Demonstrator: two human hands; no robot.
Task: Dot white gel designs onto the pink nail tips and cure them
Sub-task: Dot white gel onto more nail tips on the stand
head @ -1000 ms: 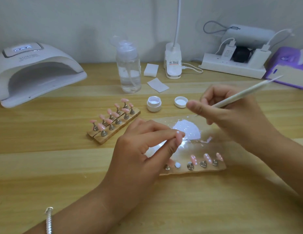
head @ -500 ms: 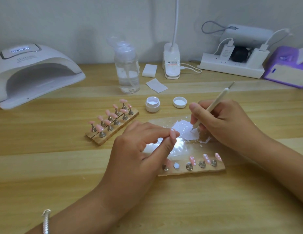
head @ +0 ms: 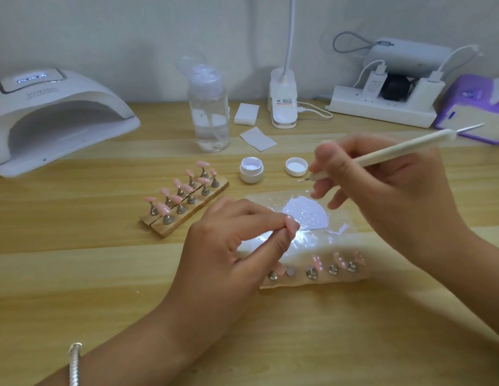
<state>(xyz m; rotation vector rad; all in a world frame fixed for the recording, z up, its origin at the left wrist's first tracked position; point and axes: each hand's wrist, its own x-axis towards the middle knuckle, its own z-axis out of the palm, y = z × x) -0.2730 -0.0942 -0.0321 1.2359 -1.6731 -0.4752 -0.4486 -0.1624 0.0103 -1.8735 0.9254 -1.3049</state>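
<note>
The left hand (head: 229,246) pinches a pink tip (head: 293,224) between thumb and forefinger, so that only its end shows past the fingertips. The right hand (head: 396,196) grips the tool (head: 396,151) like a pen. Its fine point juts just ahead of that grip, in the air, up and right of the pinched tip and apart from it. I cannot tell whether the point carries gel. The gel (head: 306,215) lies between the two grips as a white patch on a clear film (head: 351,207).

With so little of the tip exposed, a dot may land on skin or smear against the thumb. The light pinch may also let the tip twist when the point presses on it. An overloaded point would likely leave a blob rather than a dot. The right hand's lower fingers hang close over the wet patch and could drag through it. The stand (head: 326,282) sits just under the left grip, and a dropped palm could knock the tips on it. Until they reach the lamp (head: 56,115), far left of both grips, any dots stay wet and can smudge.
</note>
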